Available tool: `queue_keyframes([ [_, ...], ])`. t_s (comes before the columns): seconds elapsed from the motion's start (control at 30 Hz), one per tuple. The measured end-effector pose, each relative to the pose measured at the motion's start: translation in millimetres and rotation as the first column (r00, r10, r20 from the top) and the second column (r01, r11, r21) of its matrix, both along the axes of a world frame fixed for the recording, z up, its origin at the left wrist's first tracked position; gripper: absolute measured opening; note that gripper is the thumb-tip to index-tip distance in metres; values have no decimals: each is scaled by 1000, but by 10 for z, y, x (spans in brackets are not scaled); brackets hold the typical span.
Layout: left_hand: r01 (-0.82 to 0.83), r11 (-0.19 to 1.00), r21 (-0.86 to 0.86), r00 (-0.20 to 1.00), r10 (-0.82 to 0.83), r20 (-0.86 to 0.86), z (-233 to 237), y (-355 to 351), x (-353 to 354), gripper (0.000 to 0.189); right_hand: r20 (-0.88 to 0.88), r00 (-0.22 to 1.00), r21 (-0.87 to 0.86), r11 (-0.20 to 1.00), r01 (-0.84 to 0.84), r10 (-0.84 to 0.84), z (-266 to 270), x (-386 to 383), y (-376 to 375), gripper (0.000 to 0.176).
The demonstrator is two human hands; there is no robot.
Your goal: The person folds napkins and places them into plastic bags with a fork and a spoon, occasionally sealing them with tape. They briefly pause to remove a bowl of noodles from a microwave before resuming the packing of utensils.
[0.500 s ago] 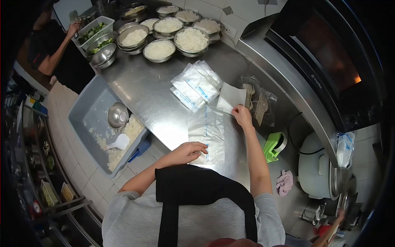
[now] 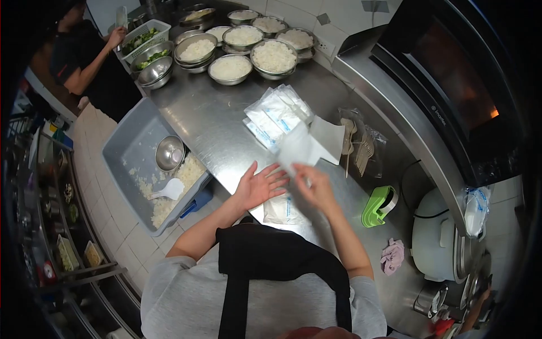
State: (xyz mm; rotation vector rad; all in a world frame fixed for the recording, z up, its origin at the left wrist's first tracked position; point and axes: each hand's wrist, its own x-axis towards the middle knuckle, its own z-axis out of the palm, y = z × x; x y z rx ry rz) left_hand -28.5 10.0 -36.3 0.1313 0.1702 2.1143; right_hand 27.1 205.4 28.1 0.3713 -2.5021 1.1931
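My left hand (image 2: 261, 185) is palm up with its fingers spread, empty, above the steel counter. My right hand (image 2: 314, 186) pinches a thin white napkin (image 2: 302, 146), blurred by motion. Below the hands lies a clear plastic bag (image 2: 280, 210) with blue print, near the counter's front edge. Beyond the napkin is a stack of flat clear packets (image 2: 278, 113) with blue print. A pile of white napkins (image 2: 328, 137) lies right of the stack, beside wooden forks (image 2: 364, 151) in clear plastic.
Bowls of rice (image 2: 274, 56) stand at the back. A grey tub (image 2: 125, 164) with rice, a bowl and a paddle is at left. A green tape dispenser (image 2: 377, 207), pink cloth (image 2: 392, 256) and oven (image 2: 446, 90) are at right. Another person (image 2: 93, 62) stands at upper left.
My right hand has lifted a napkin off the pile and brought it toward me. My left hand has risen from the bag and turned palm up. The bag now looks shorter or folded.
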Motion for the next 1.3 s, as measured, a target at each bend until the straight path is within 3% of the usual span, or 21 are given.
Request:
queue_keyframes([
  [0.03, -10, 1000, -4, 1000, 10, 2, 4, -28, 19, 68, 22, 998, 56, 996, -68, 67, -1, 148, -162, 16],
  [0.1, -96, 984, -149, 979, 121, 164, 26, -48, 50, 77, 49, 986, 139, 977, -162, 156, -51, 352, -349, 25],
  [0.2, -105, 987, -123, 984, 121, 134, -10, -104, 132, 80, 16, 980, 169, 966, -198, 198, -74, 485, -449, 29],
  [0.3, -67, 987, -148, 989, 85, 120, -61, -160, 179, 68, -50, 979, 227, 957, -180, 196, -19, 536, -468, 27],
  [0.37, -57, 982, -182, 995, 72, 74, -44, -176, 179, 62, -44, 974, 119, 969, -215, 221, -202, 513, -383, 21],
  [0.4, -36, 939, -343, 999, 42, 9, 20, -175, 193, 56, -48, 974, 122, 969, -217, 224, -159, 505, -383, 21],
  [0.43, -26, 869, -494, 999, 2, -49, 67, -176, 210, 51, 136, 978, -55, 987, -150, 156, -90, 509, -386, 18],
  [0.47, -27, 871, -491, 999, 3, -51, 93, -188, 217, 51, 323, 939, -213, 976, -47, 115, -49, 508, -386, 15],
  [0.5, 14, 915, -402, 997, -43, -64, 111, -210, 218, 49, 319, 947, -303, 951, 63, 39, -98, 468, -382, 11],
  [0.53, 59, 949, -311, 993, -88, -81, 117, -237, 213, 47, 317, 948, -300, 952, 62, 38, -115, 438, -356, 11],
  [0.6, 70, 951, -300, 981, -120, -151, 51, -269, 214, 49, 438, 896, -415, 867, 277, -76, -110, 381, -305, 12],
  [0.77, 94, 944, -318, 978, -148, -149, 135, -270, 268, 49, 437, 897, -484, 822, 299, -69, -182, 352, -260, 14],
  [0.97, 123, 962, -245, 975, -163, -149, 107, -255, 281, 49, 446, 892, -430, 855, 290, -78, -150, 369, -253, 17],
  [1.3, 127, 952, -277, 969, -179, -171, 120, -254, 296, 50, 427, 894, -342, 892, 296, -133, -187, 358, -270, 19],
])
